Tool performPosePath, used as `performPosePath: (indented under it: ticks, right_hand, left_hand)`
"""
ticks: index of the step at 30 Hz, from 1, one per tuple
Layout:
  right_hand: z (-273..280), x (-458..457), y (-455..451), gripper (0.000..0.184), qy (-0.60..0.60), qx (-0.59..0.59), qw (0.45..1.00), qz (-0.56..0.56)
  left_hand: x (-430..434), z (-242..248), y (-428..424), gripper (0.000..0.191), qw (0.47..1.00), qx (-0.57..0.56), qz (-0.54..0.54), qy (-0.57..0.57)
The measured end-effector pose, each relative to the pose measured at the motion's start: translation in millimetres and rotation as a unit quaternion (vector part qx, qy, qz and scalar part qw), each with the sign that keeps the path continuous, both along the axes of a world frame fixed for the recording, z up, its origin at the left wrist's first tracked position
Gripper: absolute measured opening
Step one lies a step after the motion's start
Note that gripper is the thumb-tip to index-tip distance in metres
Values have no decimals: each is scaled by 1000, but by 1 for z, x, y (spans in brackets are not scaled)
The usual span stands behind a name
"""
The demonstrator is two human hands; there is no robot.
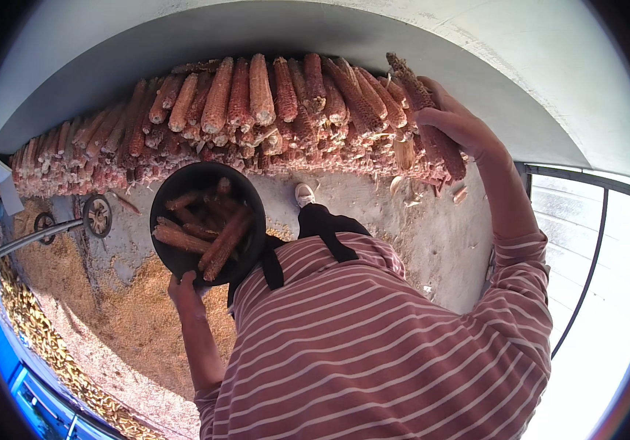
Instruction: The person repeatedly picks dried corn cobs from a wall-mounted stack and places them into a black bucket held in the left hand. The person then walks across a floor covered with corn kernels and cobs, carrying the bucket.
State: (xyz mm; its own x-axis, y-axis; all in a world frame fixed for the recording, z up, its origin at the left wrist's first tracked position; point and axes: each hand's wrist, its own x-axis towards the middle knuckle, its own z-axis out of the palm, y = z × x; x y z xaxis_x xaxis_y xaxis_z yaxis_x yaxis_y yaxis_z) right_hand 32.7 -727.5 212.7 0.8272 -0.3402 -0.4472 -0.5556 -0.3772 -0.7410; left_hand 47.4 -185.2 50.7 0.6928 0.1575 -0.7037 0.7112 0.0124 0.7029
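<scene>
My left hand (187,287) grips the near rim of a dark round bucket (162,258), which is tilted so that its inside faces me. Several reddish corn cobs (227,242) without kernels lie loosely in it. At the right end of a long stack of bare corn cobs (293,126), my right hand (455,124) is closed around a dark red cob (444,151). Another brownish cob (405,74) lies against my fingers at the top. Whether my right hand holds one cob or two cannot be told, since the fingers hide part of them. The stack leans along the wall.
Loose corn kernels (144,297) cover the concrete floor (441,236) at left. A metal bar with wheels (96,215) stands there, beyond the bucket. Yellow ears of corn (45,335) lie outside at far left. A framed opening (573,231) is at right, and stray husks (408,195) lie before the stack.
</scene>
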Motion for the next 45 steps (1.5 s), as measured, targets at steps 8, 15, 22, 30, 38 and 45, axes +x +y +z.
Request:
performPosePath:
  ticks: [8, 15, 22, 30, 38, 45]
  right_hand:
    - [17, 6, -60, 74, 88, 34, 994, 46]
    - [-11, -39, -106, 67, 85, 19, 996, -4]
    - [-56, -11, -97, 72, 54, -22, 998, 14]
    - [-19, -67, -35, 77, -101, -269, 949, 133]
    - [-39, -68, -10, 57, -190, -428, 860, 202]
    - [-10, -93, -32, 39, -139, -246, 958, -55]
  left_hand:
    - [-62, 5, -46, 40, 997, -11, 81, -14]
    - [-62, -9, -53, 43, 996, -29, 87, -3]
    - [-53, -4, -49, 43, 999, -7, 47, -8]
    - [-47, -6, -41, 46, 998, -30, 57, -8]
    - [-29, -6, -35, 46, 999, -15, 29, -1]
    - [-26, -5, -42, 46, 1000, -4, 15, 5]
